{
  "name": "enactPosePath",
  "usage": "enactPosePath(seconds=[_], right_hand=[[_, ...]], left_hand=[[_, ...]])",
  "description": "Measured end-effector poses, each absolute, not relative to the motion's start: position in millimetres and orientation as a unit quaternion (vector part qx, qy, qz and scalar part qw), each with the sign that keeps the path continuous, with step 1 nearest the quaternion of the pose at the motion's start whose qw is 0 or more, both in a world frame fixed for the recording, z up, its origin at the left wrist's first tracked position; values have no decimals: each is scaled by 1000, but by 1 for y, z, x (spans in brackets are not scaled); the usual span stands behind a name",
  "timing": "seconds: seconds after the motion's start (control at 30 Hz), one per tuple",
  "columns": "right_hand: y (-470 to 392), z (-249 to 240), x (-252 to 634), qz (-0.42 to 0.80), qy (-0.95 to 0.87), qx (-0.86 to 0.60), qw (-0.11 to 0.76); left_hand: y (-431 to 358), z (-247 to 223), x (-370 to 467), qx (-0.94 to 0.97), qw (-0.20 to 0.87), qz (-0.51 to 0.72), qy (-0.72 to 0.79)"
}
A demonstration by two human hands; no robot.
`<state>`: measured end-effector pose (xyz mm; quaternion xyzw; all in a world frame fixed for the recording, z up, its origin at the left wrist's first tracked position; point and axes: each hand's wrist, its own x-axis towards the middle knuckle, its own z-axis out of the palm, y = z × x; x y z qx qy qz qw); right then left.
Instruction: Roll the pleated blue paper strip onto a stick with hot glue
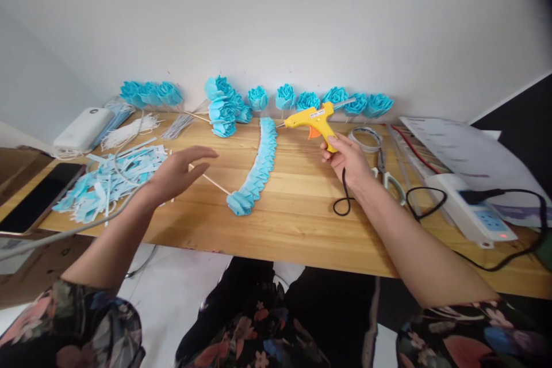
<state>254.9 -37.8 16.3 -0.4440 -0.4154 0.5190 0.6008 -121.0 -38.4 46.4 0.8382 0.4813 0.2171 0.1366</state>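
My right hand (345,158) is wrapped around the handle of a yellow glue gun (314,119) with an orange trigger. The gun's nozzle points left, close to the far end of a pleated light-blue strip (260,164) on the table. At its near end, the strip is rolled into a partly formed blue flower (240,203) on a thin wooden stick (211,178). My left hand (181,172) hovers by the free end of that stick, with fingers stretched out and thumb apart. Whether the thumb touches the stick is hard to tell.
Several finished blue flowers (285,96) line the wall. Left are cut blue-white strips (107,184), a phone (41,196), a white power bank (83,129) and a cable crossing near my left arm. Right are scissors (393,187), a wire coil (365,139), a power strip (472,213) and black cords.
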Motion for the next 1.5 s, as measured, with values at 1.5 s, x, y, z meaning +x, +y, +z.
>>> enactPosePath(seconds=[1.5], right_hand=[[-38,19,258,533,-397,-408,626]], left_hand=[[70,54,9,789,103,168,583]])
